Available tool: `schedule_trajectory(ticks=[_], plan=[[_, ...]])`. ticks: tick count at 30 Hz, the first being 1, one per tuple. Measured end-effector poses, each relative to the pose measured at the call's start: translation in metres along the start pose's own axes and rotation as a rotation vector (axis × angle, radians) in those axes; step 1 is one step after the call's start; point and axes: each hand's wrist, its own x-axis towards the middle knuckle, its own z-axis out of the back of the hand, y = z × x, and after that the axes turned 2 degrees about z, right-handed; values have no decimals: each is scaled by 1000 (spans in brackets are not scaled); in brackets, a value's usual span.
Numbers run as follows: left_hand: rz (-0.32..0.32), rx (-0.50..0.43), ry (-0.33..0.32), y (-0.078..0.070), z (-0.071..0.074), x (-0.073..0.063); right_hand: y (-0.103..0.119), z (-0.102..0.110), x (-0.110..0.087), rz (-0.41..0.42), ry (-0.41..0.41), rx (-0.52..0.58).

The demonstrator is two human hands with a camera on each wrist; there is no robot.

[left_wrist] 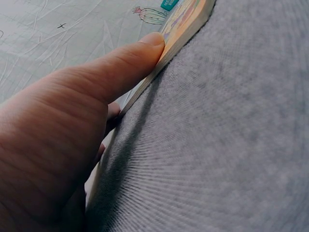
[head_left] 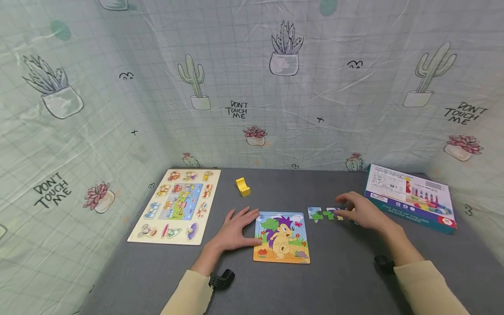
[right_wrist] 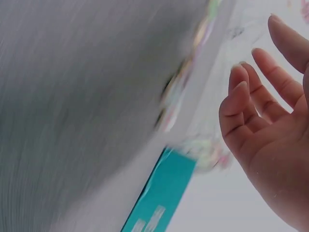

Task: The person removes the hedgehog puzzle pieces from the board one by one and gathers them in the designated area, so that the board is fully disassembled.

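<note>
A square hedgehog puzzle board (head_left: 284, 238) lies flat in front of me. My left hand (head_left: 235, 230) rests at its left side, the thumb on the board's edge and the other fingers stretched toward the upper left corner. In the left wrist view the thumb (left_wrist: 137, 55) presses on the board's rim (left_wrist: 186, 43). To the right of the board, several loose jigsaw pieces (head_left: 316, 213) lie in a row. My right hand (head_left: 364, 212) is over the right end of that row, partly hiding it. Its fingers (right_wrist: 275, 79) are loosely bent with nothing between them.
A wooden picture board with knobbed pieces (head_left: 155, 197) lies on the left. A small yellow curved block (head_left: 243, 187) sits behind the hedgehog board. On the right is a flat teal-edged box (head_left: 409, 197), close to the right hand. Patterned cloth (head_left: 252, 87) surrounds the dark tabletop (head_left: 315, 288).
</note>
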Motion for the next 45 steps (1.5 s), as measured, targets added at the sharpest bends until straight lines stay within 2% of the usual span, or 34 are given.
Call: schedule_trajectory(ticks=[6,15,22,31,37,45], plan=[[2,-10,6,1,1,-2,39,-27,17,65,13,52],[2,-3,7,0,1,-1,86,-63,38,101,118,166],[-10,-6,-2,-1,2,-1,114,-92,52,136,213,180],[-27,2,-12,0,2,-1,125,-116,56,126,293,155],[-25,8,-14,1,1,-1,124,-124,56,82,266,143],[-32,-5,-17,1,0,-1,125,-128,53,67,238,111]])
